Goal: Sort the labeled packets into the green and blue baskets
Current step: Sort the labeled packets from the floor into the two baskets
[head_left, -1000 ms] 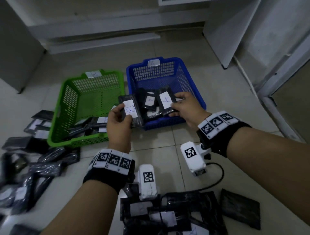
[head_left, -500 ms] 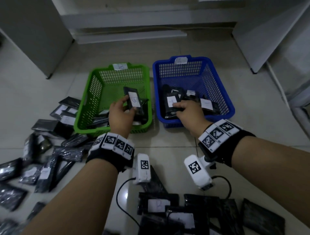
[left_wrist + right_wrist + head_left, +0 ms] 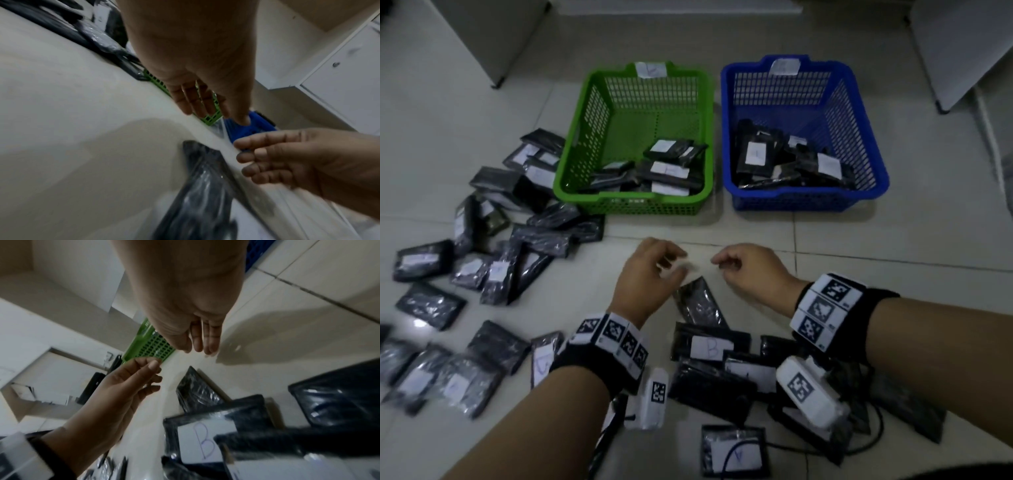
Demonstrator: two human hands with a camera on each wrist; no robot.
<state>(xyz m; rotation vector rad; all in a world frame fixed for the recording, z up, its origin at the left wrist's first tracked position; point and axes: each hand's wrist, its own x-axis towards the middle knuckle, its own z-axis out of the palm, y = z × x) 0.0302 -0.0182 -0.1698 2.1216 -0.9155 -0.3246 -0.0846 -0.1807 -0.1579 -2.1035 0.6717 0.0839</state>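
The green basket (image 3: 599, 198) and the blue basket (image 3: 808, 202) stand side by side on the tiled floor, each holding several black packets with white labels. Both of my hands hover empty in front of them, fingers loosely curled: my left hand (image 3: 654, 274) (image 3: 205, 104) and my right hand (image 3: 743, 270) (image 3: 197, 340). Just below them a black packet (image 3: 698, 305) (image 3: 197, 194) (image 3: 197, 392) lies on the floor, untouched. A packet labeled B (image 3: 709, 347) (image 3: 205, 439) lies behind it in a near pile.
Many more black packets (image 3: 493, 260) are scattered across the floor to the left. Another pile (image 3: 750, 383) lies under my wrists with a black cable (image 3: 873, 442). White cabinets (image 3: 962, 51) and a wall stand behind the baskets.
Both hands let go of their packets in the baskets and drew back toward me. They now hover empty over the floor in front of the baskets.
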